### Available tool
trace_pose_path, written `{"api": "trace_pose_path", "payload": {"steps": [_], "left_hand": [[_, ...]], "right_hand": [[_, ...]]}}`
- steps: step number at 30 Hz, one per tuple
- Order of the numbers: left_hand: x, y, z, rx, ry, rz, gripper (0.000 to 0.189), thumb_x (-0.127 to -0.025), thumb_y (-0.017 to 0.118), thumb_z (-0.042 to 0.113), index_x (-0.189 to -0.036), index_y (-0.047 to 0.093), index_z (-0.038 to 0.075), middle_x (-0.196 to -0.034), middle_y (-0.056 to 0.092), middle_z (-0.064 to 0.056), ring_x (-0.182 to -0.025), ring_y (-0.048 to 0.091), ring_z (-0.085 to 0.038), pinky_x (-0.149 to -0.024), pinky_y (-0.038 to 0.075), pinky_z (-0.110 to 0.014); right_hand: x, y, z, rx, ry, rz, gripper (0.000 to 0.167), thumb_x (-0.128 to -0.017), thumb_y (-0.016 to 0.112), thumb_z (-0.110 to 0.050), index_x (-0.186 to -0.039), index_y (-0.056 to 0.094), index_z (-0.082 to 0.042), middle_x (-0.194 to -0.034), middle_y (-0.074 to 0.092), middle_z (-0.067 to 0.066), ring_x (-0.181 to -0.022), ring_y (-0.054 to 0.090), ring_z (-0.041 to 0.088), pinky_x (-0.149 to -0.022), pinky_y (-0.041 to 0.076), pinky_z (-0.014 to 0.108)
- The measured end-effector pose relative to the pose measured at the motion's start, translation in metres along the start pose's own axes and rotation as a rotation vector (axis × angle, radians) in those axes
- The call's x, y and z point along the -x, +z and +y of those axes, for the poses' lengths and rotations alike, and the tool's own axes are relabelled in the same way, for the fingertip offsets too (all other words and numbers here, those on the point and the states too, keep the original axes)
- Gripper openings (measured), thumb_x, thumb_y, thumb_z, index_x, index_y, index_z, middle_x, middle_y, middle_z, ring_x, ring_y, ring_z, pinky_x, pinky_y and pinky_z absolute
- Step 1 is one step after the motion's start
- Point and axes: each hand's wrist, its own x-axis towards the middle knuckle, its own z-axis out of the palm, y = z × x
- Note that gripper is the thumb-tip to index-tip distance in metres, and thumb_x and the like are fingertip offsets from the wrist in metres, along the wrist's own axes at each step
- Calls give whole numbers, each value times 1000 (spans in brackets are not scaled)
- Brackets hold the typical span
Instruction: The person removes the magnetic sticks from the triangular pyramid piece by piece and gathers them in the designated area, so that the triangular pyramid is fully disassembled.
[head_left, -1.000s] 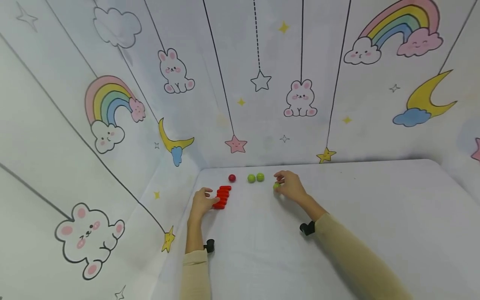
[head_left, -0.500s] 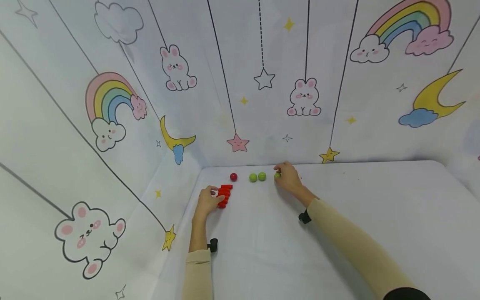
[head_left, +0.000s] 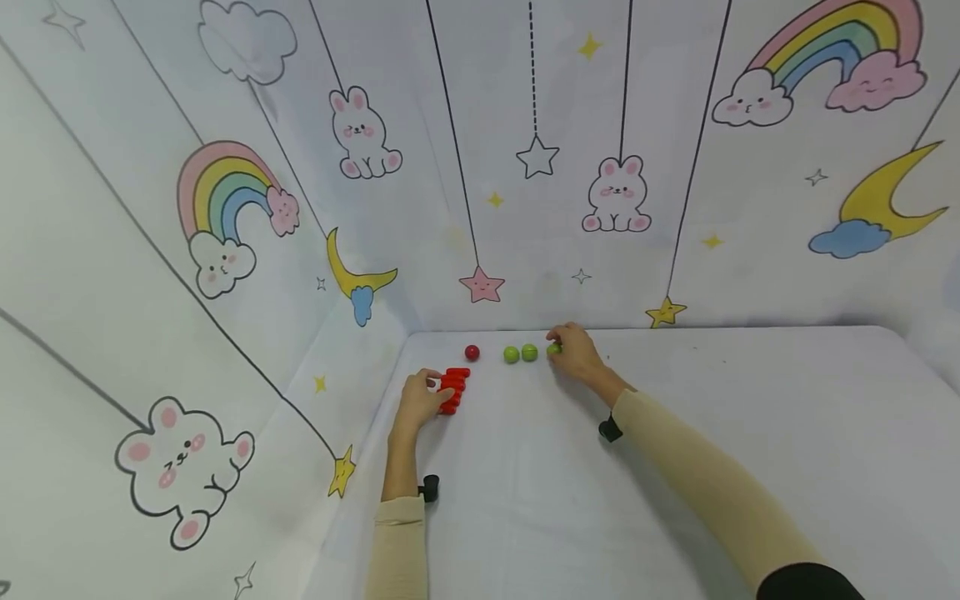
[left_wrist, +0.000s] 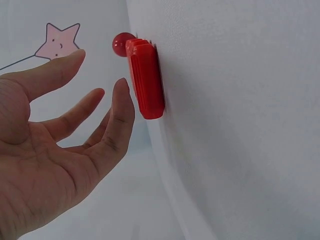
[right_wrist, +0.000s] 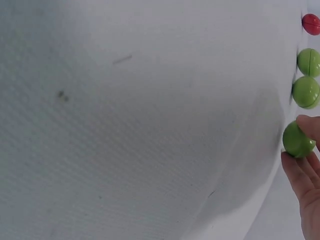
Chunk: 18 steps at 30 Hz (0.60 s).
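My right hand [head_left: 577,354] pinches a green ball [right_wrist: 298,140] with a seam, between thumb and fingers, near the table's far edge. To its left, two more green balls [head_left: 512,355] sit side by side, and farther left lies a red ball [head_left: 472,352]. My left hand [head_left: 420,400] hovers beside a row of several long red pieces [head_left: 453,382], which lie side by side on the table. In the left wrist view, its fingers [left_wrist: 121,107] are loosely bent and apart from the red pieces [left_wrist: 146,82], with nothing between thumb and fingers.
A white cloth-like surface covers the table [head_left: 525,500]. White walls [head_left: 450,108] with cartoon drawings rise at the back and left. Black wrist cameras [head_left: 429,488] are strapped on both forearms.
My right hand has carried the green ball toward the far edge, level with the other green balls and nearer them. My left hand has shifted slightly right by the red pieces.
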Motion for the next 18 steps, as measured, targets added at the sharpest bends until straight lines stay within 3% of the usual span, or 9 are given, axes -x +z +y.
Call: {"api": "trace_pose_path", "payload": {"steps": [11,18], "left_hand": [[1,4,5,14,25,-25,48,-98,74,19,-139,58,1,-134,55,-24,-102,61,-31,-80,62,-35],[-3,-2,13,-17,83,-18,48,-97,76,21,-137,59,1,-134,57,-22,-119,56,-35,-93,60,-45]], "right_hand": [[1,-3,10,23,22,-88,43,-93,74,-4,-134,63,4,-125,64,21,-117,61,35,-103,52,48],[-4,-14,-2,22,-3,-126,65,-87,82,-4,-145,53,5,-139,60,25,-130,57,39,-110,47,51]]}}
